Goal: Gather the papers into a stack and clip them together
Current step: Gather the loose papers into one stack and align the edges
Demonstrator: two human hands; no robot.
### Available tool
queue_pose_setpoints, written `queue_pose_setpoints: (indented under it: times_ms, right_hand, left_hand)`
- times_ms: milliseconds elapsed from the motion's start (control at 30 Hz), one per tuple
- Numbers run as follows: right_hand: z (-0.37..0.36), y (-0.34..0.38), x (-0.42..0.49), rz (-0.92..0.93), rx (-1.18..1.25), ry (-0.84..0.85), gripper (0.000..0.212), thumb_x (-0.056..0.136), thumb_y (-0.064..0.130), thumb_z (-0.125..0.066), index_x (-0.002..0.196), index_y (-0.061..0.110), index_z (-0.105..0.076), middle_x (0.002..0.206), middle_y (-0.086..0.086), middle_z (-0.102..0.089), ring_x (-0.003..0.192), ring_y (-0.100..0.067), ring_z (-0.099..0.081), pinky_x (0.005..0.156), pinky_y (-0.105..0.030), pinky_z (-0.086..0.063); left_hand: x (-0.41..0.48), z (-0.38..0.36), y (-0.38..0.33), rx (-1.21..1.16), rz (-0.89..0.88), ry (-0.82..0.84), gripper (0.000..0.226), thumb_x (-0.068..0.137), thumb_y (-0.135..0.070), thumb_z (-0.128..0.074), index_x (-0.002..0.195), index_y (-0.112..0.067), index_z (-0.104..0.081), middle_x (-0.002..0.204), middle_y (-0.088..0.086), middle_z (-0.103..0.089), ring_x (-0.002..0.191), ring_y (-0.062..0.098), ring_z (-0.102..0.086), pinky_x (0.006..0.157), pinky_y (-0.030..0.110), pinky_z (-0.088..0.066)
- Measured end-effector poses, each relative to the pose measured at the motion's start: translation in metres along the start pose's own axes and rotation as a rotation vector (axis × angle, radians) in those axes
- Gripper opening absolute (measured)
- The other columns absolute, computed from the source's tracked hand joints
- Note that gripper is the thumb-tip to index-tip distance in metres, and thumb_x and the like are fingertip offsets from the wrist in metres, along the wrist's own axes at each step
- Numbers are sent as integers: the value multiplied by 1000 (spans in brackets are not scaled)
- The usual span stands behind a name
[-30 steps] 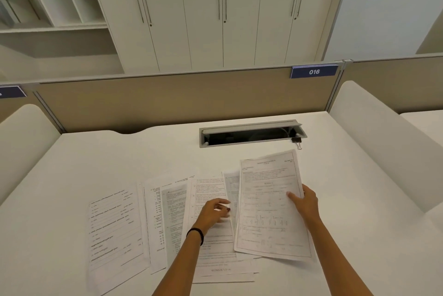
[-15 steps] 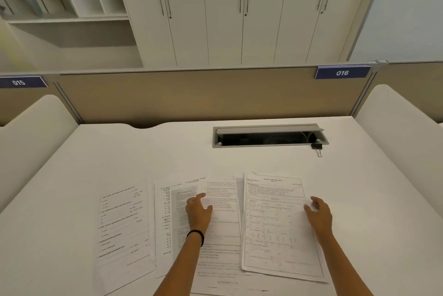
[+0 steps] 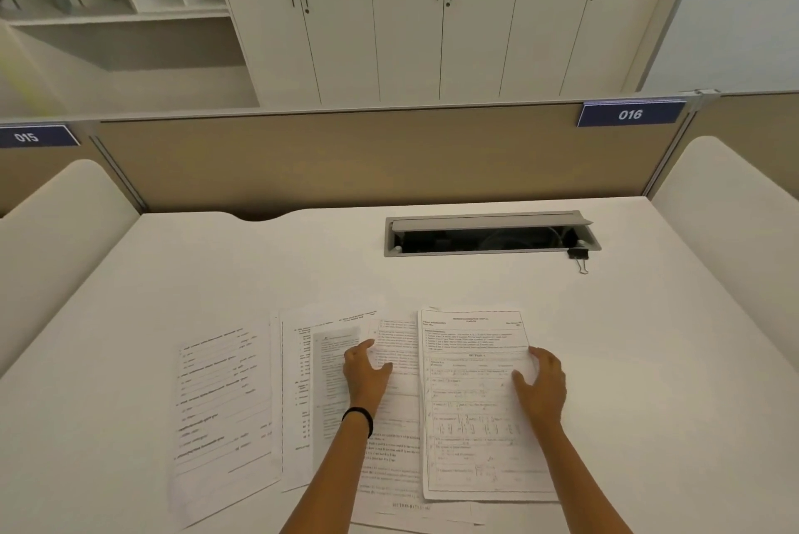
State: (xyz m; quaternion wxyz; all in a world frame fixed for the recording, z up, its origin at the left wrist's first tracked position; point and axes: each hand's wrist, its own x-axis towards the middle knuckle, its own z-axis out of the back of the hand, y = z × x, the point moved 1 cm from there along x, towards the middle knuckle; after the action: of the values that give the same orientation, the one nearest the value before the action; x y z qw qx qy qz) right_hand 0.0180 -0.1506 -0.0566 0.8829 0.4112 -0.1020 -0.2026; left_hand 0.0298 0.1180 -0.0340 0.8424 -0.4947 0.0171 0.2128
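Left hand (image 3: 367, 375): fingers loosely bent, resting on the middle sheets, gripping nothing.
Right hand (image 3: 542, 388): thumb flat on the top sheet (image 3: 473, 425), fingers bent at its right edge; grasp cannot be told.
Papers (image 3: 225, 395): overlapping row, nearer than the cable hatch (image 3: 488, 224).
Binder clip (image 3: 579, 259): touching the hatch's right corner.
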Motion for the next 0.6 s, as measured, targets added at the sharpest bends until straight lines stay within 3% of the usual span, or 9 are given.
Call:
queue_pose_setpoints:
  times_ms: [333,500,600]
  right_hand:
    - [-28,19,-25,26,-22,70,48,76,7,-65,122,7,-51,131,-13,-48,116,-32,-48,98,-44,-38]
    - [-32,19,-31,37,-15,57,48,76,6,-63,123,6,-50,132,-14,-48,117,-33,-47,98,-45,-39]
    - [-20,17,-27,-21,72,-35,45,79,3,-60,122,4,-50,127,-16,-51,116,-35,-47,99,-45,-37]
  left_hand:
    - [-11,-14,-5,-194,13,190,55,79,-6,-68,129,-10,-44,133,11,-41,122,21,-45,99,27,-40]
    - [-8,-12,-4,-178,26,174,58,81,-6,-66,132,-8,-40,133,11,-39,124,24,-43,104,33,-40]
    - [-3,-4,-1,-47,-13,43,53,82,-8,-65,130,-11,-44,134,14,-40,124,27,-41,107,39,-37]
